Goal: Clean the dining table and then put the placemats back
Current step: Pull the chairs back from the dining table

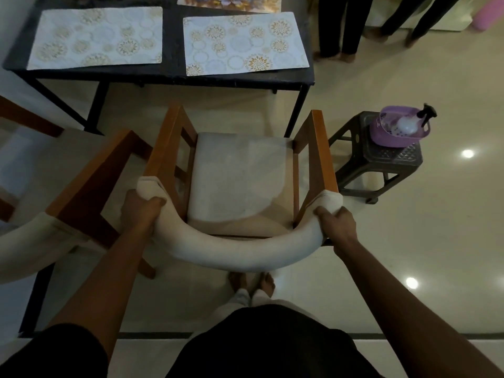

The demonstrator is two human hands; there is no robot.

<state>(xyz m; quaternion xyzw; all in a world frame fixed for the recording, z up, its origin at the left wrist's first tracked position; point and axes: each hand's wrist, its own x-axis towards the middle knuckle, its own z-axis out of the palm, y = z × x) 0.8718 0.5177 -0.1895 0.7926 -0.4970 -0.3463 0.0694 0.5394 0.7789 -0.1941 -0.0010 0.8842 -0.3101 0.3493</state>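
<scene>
A wooden chair [240,181] with a pale seat cushion and a curved white padded backrest stands in front of me, facing the dark dining table [171,75]. My left hand [141,214] grips the left end of the backrest. My right hand [336,227] grips its right end. Two white placemats with gold circle patterns lie flat on the table's near side, one at the left [95,38] and one at the right [245,43]. A third, floral mat [229,1] shows at the top edge.
A second wooden chair [81,192] stands close on the left. A dark plastic stool [381,156] at the right carries a purple basin [398,132] with a spray bottle [411,122] in it. People's legs [343,28] stand beyond the table's right end. The floor is glossy tile.
</scene>
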